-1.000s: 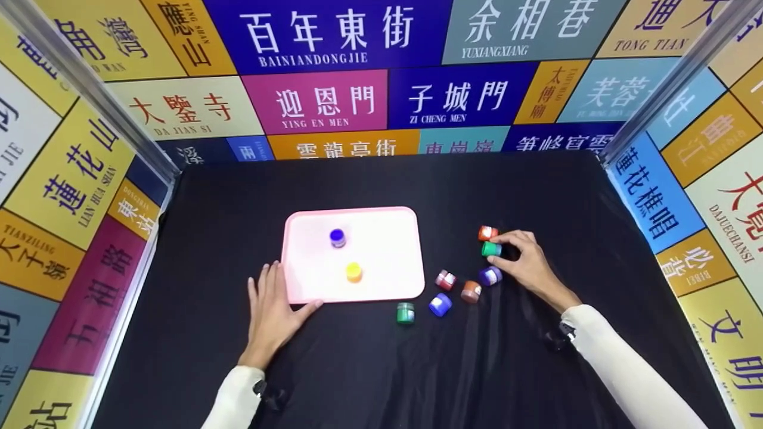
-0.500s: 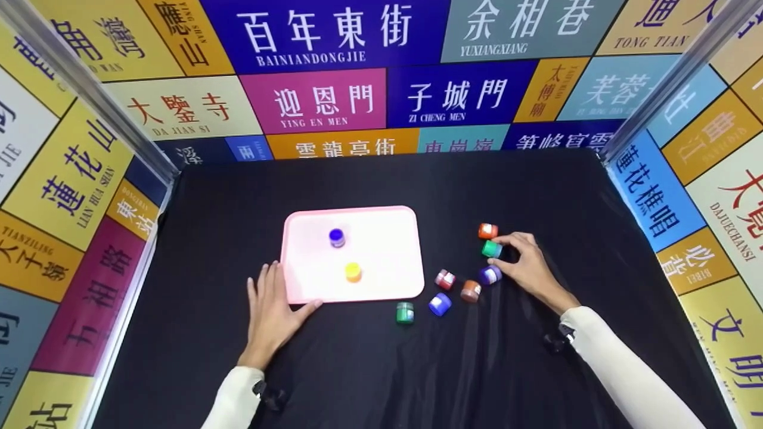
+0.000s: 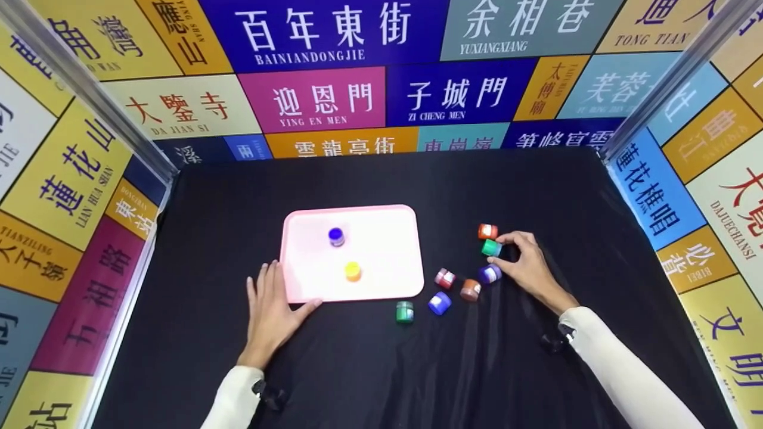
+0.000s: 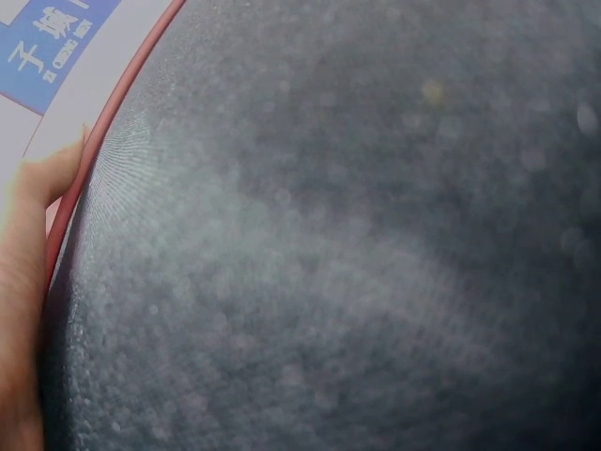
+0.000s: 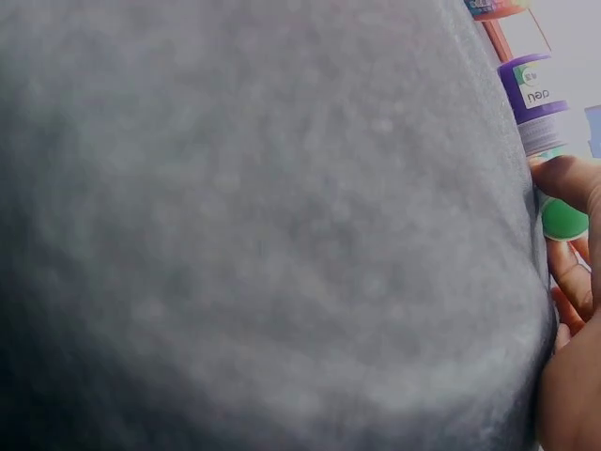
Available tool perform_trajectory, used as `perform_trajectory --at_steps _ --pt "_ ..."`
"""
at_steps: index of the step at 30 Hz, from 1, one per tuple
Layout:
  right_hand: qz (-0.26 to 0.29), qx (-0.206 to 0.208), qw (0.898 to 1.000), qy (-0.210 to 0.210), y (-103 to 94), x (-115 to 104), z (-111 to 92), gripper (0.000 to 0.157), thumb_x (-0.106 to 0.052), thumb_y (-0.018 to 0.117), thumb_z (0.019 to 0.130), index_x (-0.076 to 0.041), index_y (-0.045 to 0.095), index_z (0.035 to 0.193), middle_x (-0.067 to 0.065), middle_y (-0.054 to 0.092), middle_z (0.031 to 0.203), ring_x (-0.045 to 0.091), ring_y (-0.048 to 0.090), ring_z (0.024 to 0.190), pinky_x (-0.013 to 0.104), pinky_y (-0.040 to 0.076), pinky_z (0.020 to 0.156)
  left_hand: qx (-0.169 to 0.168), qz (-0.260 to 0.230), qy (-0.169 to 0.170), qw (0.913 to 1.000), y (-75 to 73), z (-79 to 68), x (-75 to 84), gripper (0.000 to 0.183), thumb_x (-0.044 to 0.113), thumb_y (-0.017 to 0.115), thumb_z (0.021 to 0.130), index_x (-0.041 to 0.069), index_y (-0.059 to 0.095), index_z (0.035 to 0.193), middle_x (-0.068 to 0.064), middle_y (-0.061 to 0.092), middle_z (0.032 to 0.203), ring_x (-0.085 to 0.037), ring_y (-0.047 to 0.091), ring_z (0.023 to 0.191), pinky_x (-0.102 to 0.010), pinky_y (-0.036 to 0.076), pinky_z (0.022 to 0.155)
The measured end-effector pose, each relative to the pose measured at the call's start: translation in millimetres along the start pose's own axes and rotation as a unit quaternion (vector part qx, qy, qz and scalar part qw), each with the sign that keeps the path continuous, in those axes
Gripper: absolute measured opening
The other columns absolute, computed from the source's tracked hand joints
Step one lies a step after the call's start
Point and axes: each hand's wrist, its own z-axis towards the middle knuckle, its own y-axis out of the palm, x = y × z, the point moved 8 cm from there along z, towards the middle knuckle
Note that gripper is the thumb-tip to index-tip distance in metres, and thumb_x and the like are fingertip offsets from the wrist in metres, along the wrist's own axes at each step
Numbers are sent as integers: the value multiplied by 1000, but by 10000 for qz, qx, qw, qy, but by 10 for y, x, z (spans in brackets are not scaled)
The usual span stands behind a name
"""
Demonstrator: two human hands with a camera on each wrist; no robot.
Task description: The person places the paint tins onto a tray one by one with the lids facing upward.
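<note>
My left hand point(image 3: 273, 316) lies at the near left corner of a pink tray point(image 3: 387, 244), fingers straight along its left edge and thumb at its front edge. On the tray stand a dark blue-purple paint jar point(image 3: 337, 237) and a yellow paint jar point(image 3: 353, 271). To the right of the tray, my right hand point(image 3: 529, 265) pinches a small green paint jar point(image 3: 490, 248) between thumb and fingers. An orange-red jar point(image 3: 487, 231) lies just behind it and a purple jar point(image 3: 490, 274) just in front. In the right wrist view the green jar point(image 5: 565, 220) shows partly behind the thumb.
Between tray and right hand lie a dark red jar point(image 3: 444, 278), a brown-orange jar point(image 3: 470, 290) and a blue jar point(image 3: 440, 303). Another green jar point(image 3: 405, 312) stands by the tray's near right corner. Printed walls point(image 3: 328, 98) border the black cloth point(image 3: 334, 369).
Both hands keep their places; the right hand's fingers stay on the green jar. The view has shifted very slightly.
</note>
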Motion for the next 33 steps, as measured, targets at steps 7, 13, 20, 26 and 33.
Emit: perform_trajectory --at_steps 7,13,20,26,33 --pt "22 127 9997 -210 1 -9 -4 42 3 98 77 3 74 112 19 70 112 30 54 121 20 34 108 -216 -11 -102 9997 23 -7 -9 127 71 82 85 -8 28 169 -29 33 175 -45 20 167 -65 -1 135" --pt "186 239 9995 -60 -4 -12 -9 40 1 98 78 1 77 112 17 72 110 25 55 120 18 35 106 -260 0 -125 9996 23 -6 1 128 73 81 85 -7 28 170 -28 33 175 -44 20 167 -65 -1 135" --pt "612 531 9966 129 -55 -118 -31 35 5 95 81 3 80 113 23 72 112 23 56 116 19 38 104 -206 28 -113 9997 12 -9 -8 128 73 81 85 -7 29 169 -29 34 174 -45 21 167 -66 1 135" --pt "855 728 9936 127 -122 -449 -49 32 12 88 83 14 76 113 34 68 112 31 54 114 21 38 103 -223 5 -146 9996 16 -17 -12 128 73 81 85 -7 28 170 -29 34 174 -44 20 167 -66 0 135" --pt "781 706 9944 35 -101 -483 -13 33 14 89 81 13 77 112 34 66 113 33 54 116 18 38 103 -62 -20 -29 10000 8 -7 -13 127 72 83 84 -8 32 168 -30 36 172 -46 23 165 -69 4 134"
